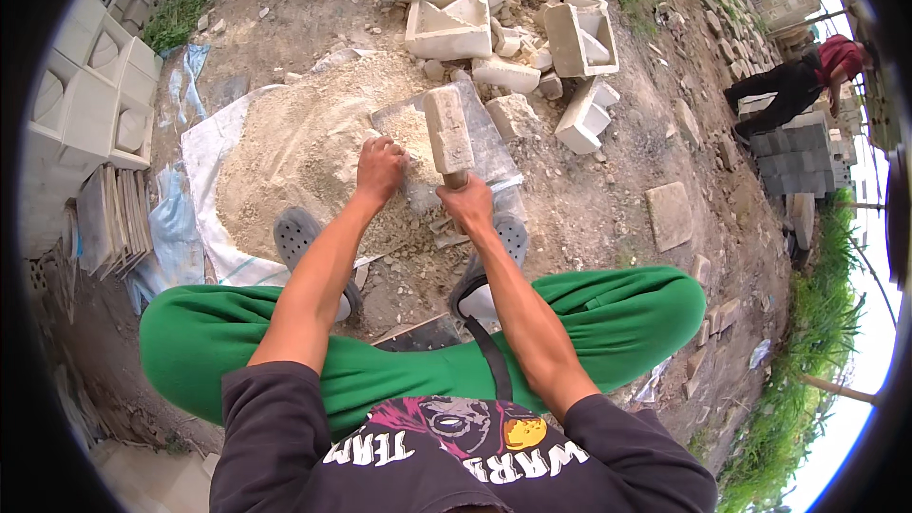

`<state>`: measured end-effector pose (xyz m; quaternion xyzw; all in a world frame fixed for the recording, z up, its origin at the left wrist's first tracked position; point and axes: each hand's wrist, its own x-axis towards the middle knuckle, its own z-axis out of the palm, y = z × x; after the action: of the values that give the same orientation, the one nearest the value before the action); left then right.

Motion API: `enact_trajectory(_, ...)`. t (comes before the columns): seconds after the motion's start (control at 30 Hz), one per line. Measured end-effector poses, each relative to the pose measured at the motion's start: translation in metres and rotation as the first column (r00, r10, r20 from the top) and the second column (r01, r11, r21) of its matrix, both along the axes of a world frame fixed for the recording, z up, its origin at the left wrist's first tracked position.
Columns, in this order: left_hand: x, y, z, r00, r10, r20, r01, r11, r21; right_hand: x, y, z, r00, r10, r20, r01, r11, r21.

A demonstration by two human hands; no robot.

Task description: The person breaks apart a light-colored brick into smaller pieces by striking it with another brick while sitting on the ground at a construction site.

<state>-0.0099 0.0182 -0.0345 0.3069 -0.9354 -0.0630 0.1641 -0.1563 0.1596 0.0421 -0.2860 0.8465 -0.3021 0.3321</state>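
My right hand (467,203) is wrapped round the short handle of a mallet, whose pale, dusty block head (447,123) is raised in front of me. Just left of it, my left hand (382,169) is closed with its fingers curled. Whatever lies in those fingers, if anything, is too small to make out. Below and around the left hand spreads a heap of crushed pale stone (285,157) on a white sheet (201,147). A flat grey slab (499,157), dusted with crumbs, lies partly hidden beneath the mallet.
Broken cream blocks (448,24) with triangular openings are piled beyond the slab. Stacked blocks (81,85) and thin boards (112,218) stand at left. A flat stone (670,216) lies at right. Farther right, a person (807,76) bends near grey blocks (798,157).
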Motion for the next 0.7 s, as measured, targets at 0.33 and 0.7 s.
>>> enact_trajectory(0.33,-0.004,-0.004,-0.003,0.999,-0.041,-0.017,0.041,0.998,-0.049,0.023,0.012,-0.049,0.997,-0.028,-0.068,0.031,0.999,0.041)
enact_trajectory(0.7,-0.006,0.001,0.006,0.999,-0.018,0.028,0.017,1.000,0.009,0.004,-0.012,0.005,0.993,-0.033,-0.112,0.019,0.992,-0.122)
